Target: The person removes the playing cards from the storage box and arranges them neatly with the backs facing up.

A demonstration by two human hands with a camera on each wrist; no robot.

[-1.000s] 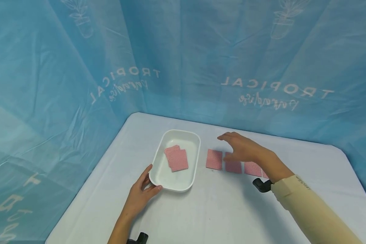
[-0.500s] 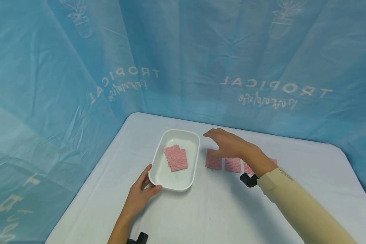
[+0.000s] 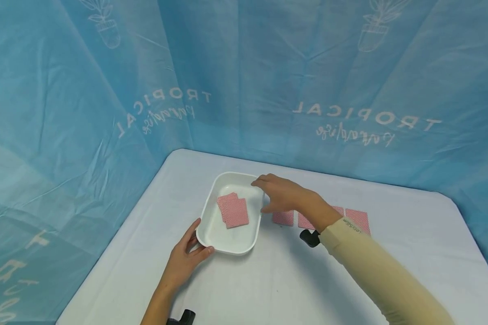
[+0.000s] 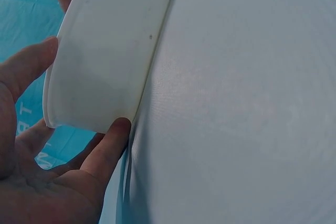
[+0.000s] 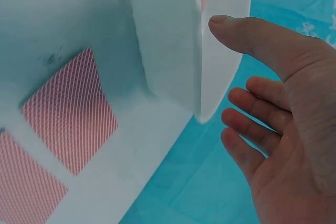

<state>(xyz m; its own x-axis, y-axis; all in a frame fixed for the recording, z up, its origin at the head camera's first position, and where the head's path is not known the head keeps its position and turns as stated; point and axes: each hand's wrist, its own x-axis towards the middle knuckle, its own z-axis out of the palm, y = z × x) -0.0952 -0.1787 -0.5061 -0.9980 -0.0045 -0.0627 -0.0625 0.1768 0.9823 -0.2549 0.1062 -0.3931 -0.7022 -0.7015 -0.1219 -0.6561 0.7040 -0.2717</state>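
Note:
A white plastic tray stands on the table, with a few overlapping red-and-white patterned playing cards lying face down inside. My left hand holds its near left corner, thumb and fingers set around the corner. In the left wrist view, one fingertip of the left hand presses low on the tray's wall. At the opposite side, my right hand reaches over the right rim, fingers spread and nothing in it. In the right wrist view, its thumb overlaps the tray's rim.
Right of the tray, several more cards lie face down in a row on the white table, partly hidden by my right arm. Blue printed curtains rise behind the table and along its left side.
My right hand has moved left, from above the card row to the tray's right rim. My left hand and the tray have stayed in place.

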